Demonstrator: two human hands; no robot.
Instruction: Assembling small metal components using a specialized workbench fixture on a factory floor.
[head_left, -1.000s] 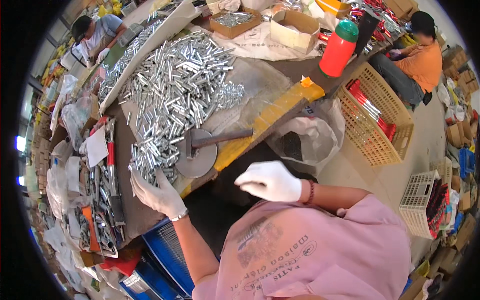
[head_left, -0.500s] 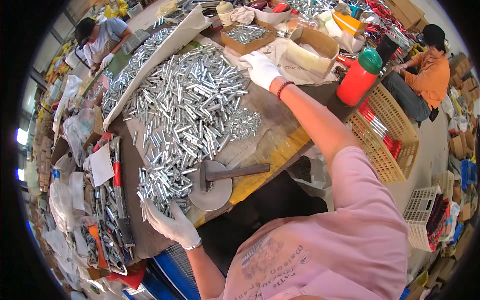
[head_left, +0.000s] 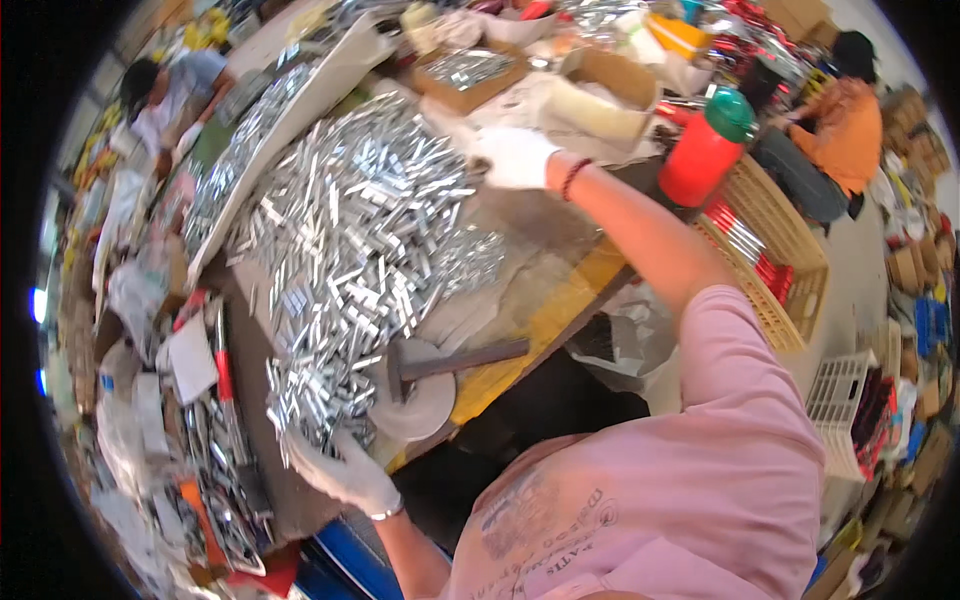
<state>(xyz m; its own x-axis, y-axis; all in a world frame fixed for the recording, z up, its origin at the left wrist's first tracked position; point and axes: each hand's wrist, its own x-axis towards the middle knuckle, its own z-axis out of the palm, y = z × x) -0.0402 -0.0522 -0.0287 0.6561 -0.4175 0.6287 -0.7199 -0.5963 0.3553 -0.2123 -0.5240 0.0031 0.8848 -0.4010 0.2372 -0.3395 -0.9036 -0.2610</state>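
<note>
Blur covers the right hand, drawn slightly back, its grip impossible to tell; the left hand stays spread against the metal pins, so handling seemingly continues

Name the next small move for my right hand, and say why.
Probably sweep the right hand toward you, drawing some metal pieces nearer: it is by the pile's far right edge, while the left hand rests against the near end, thumb spread.
</note>
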